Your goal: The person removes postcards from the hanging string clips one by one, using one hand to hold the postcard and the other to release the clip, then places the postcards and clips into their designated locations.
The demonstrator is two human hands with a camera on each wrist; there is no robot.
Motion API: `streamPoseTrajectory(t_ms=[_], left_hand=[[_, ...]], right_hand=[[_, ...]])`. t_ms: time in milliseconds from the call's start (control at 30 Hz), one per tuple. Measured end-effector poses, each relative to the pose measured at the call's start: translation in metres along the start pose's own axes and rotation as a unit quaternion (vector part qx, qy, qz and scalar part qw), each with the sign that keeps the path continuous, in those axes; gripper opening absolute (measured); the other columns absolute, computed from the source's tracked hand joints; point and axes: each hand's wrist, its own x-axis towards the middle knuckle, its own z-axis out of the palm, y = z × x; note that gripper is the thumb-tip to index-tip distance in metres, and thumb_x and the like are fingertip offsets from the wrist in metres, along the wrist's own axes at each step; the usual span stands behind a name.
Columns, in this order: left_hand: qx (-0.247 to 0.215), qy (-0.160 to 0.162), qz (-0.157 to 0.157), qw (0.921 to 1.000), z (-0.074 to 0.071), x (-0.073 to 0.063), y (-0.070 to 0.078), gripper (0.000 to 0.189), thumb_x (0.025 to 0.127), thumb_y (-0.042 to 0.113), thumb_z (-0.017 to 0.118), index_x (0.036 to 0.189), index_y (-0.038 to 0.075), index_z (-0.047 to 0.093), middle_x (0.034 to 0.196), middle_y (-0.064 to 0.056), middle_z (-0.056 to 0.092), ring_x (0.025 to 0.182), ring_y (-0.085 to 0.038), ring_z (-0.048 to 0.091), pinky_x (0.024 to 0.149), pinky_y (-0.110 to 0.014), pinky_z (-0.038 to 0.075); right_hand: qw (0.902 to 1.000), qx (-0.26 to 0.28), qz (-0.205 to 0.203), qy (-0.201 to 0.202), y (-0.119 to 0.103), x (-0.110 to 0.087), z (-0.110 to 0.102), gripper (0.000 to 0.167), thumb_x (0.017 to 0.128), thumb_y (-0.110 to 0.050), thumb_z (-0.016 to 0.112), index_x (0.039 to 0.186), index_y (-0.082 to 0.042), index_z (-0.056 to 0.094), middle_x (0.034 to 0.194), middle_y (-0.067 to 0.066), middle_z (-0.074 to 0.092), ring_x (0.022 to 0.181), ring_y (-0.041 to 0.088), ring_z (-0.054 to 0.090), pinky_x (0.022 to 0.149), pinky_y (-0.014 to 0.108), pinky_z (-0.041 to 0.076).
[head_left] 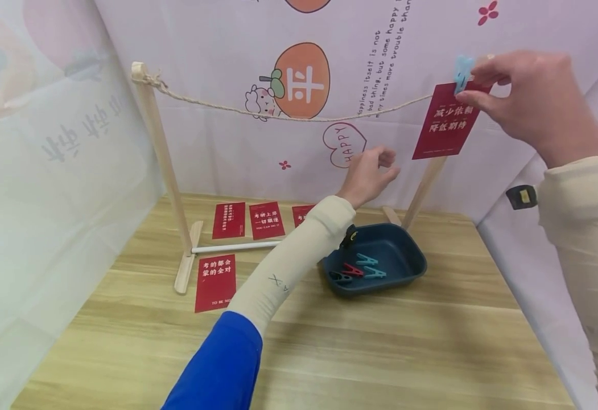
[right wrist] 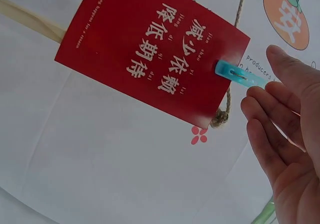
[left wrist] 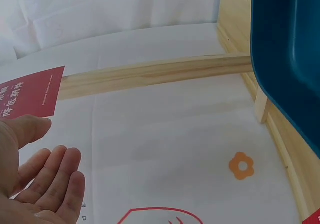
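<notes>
A red card (head_left: 444, 128) with white lettering hangs near the right end of the twine, held at its top edge by a light blue clothespin (right wrist: 240, 75). My right hand (head_left: 539, 97) is at this clothespin. In the right wrist view its fingertips are right by the clothespin's tail end, and the thumb stands apart from it. My left hand (head_left: 369, 173) is raised lower and to the left, below the twine, its fingers loosely bent around nothing. The hanging card's lower part (left wrist: 37, 93) shows beyond the left thumb in the left wrist view.
The twine (head_left: 278, 117) sags between two wooden posts (head_left: 163, 154). A dark blue basin (head_left: 406, 267) on the table holds several clothespins, teal, red and dark. Red cards lie at the left, one (head_left: 215, 282) in front of the white rod (head_left: 237, 247) and several behind it.
</notes>
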Motion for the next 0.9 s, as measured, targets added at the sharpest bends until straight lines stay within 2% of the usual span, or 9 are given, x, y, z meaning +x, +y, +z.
streamPoseTrajectory(t_ms=[67,133,233,267,300,433,533,667,900], left_hand=[[0.01,0.003,0.002,0.9999,0.001,0.004,0.003,0.036,0.101,0.022,0.073,0.135,0.012,0.068,0.135,-0.002,0.073,0.121,-0.01,0.07,0.098,-0.011,0.055],[0.015,0.006,0.004,0.9999,0.002,0.008,0.005,0.035,0.101,0.022,0.074,0.134,0.012,0.068,0.134,-0.002,0.074,0.12,-0.009,0.07,0.097,-0.01,0.054],[0.022,0.006,0.009,0.9997,0.002,0.014,0.01,0.033,0.101,0.021,0.074,0.132,0.011,0.068,0.133,-0.002,0.074,0.119,-0.009,0.071,0.095,-0.01,0.054],[0.022,0.005,0.009,0.9997,0.002,0.016,0.011,0.033,0.101,0.021,0.074,0.132,0.011,0.068,0.133,-0.002,0.074,0.119,-0.009,0.071,0.095,-0.01,0.054],[0.021,0.003,0.008,0.9997,0.002,0.017,0.013,0.033,0.101,0.021,0.074,0.132,0.011,0.068,0.133,-0.002,0.074,0.118,-0.009,0.071,0.095,-0.009,0.055],[0.011,-0.004,0.0,0.9999,0.002,0.022,0.02,0.034,0.101,0.021,0.074,0.133,0.012,0.068,0.133,-0.001,0.074,0.118,-0.008,0.071,0.093,-0.01,0.055],[-0.002,-0.008,-0.008,0.9999,0.003,0.023,0.024,0.036,0.101,0.023,0.074,0.134,0.012,0.068,0.134,-0.001,0.074,0.118,-0.007,0.071,0.092,-0.01,0.056],[-0.006,-0.006,-0.019,0.9998,0.004,0.027,0.03,0.036,0.101,0.024,0.074,0.135,0.013,0.068,0.133,0.0,0.074,0.118,-0.006,0.071,0.092,-0.01,0.056],[-0.004,-0.006,-0.04,0.9992,0.003,0.033,0.036,0.036,0.101,0.024,0.074,0.136,0.015,0.067,0.134,0.003,0.074,0.118,-0.004,0.07,0.092,-0.011,0.056]], right_hand=[[0.9997,-0.007,0.021,-0.014,0.0,0.002,-0.003,0.043,0.102,-0.016,0.071,0.141,0.0,0.064,0.128,0.031,0.069,0.122,0.046,0.06,0.106,0.001,0.03],[0.9989,-0.014,0.038,-0.024,-0.001,0.005,-0.005,0.045,0.104,-0.017,0.067,0.144,0.001,0.061,0.132,0.032,0.066,0.126,0.047,0.056,0.119,0.022,0.042],[0.9976,-0.021,0.054,-0.036,-0.001,0.009,-0.007,0.047,0.106,-0.018,0.064,0.149,0.0,0.056,0.138,0.033,0.062,0.13,0.049,0.053,0.116,0.062,0.047],[0.9972,-0.021,0.059,-0.041,0.0,0.011,-0.008,0.048,0.107,-0.019,0.063,0.15,0.0,0.054,0.14,0.034,0.061,0.131,0.049,0.052,0.114,0.065,0.047],[0.9969,-0.021,0.061,-0.045,0.0,0.013,-0.009,0.049,0.107,-0.02,0.063,0.151,-0.001,0.053,0.142,0.034,0.06,0.131,0.049,0.051,0.112,0.068,0.048],[0.9958,-0.027,0.063,-0.061,0.003,0.019,-0.013,0.051,0.107,-0.025,0.062,0.153,-0.004,0.052,0.144,0.032,0.059,0.133,0.049,0.051,0.117,0.056,0.05],[0.9943,-0.028,0.069,-0.077,0.003,0.026,-0.014,0.052,0.108,-0.027,0.061,0.154,-0.006,0.052,0.146,0.031,0.059,0.134,0.049,0.051,0.113,0.056,0.052],[0.992,-0.017,0.077,-0.098,0.002,0.035,-0.015,0.053,0.108,-0.027,0.059,0.156,-0.005,0.049,0.149,0.032,0.056,0.134,0.051,0.051,0.106,0.07,0.05],[0.9869,-0.017,0.083,-0.137,0.006,0.05,-0.015,0.056,0.108,-0.026,0.061,0.157,-0.002,0.046,0.148,0.036,0.054,0.127,0.054,0.05,0.106,0.072,0.049]])
